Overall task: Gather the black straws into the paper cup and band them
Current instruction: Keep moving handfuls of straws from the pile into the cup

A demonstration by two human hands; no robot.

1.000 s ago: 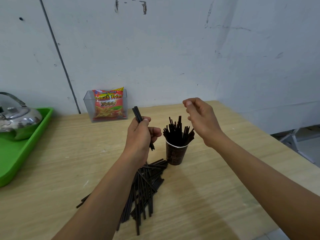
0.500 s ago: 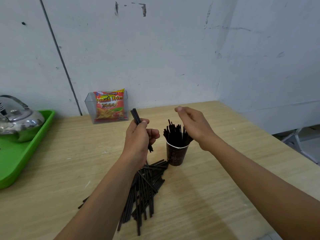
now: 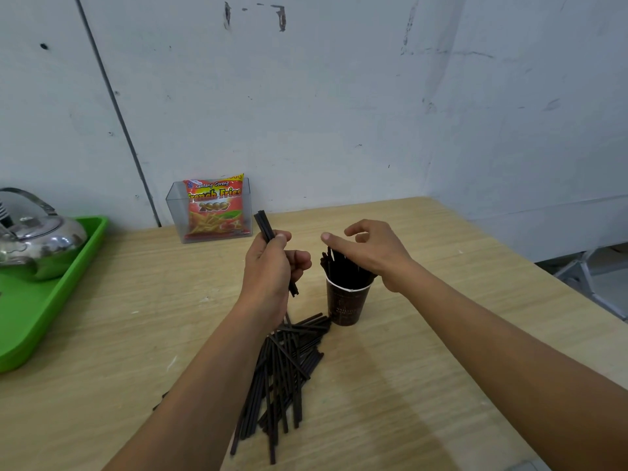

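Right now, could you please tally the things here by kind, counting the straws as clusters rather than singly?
Straw clusters: 3 (held bunch in left hand, cup bunch, pile)
Cup: 1
Kettle: 1
Tray: 1
Snack bag: 1
Clear box: 1
Total: 8

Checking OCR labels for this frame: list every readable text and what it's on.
"Kentang Goreng": along the top of the snack packet, which stands in the clear plastic box.
"French Fries": large letters across the same packet.
"2000": just below that, on the packet.
Small blue logo at the packet's top left corner: too small to read.
Pale print on the side of the paper cup: too small and blurred to read.
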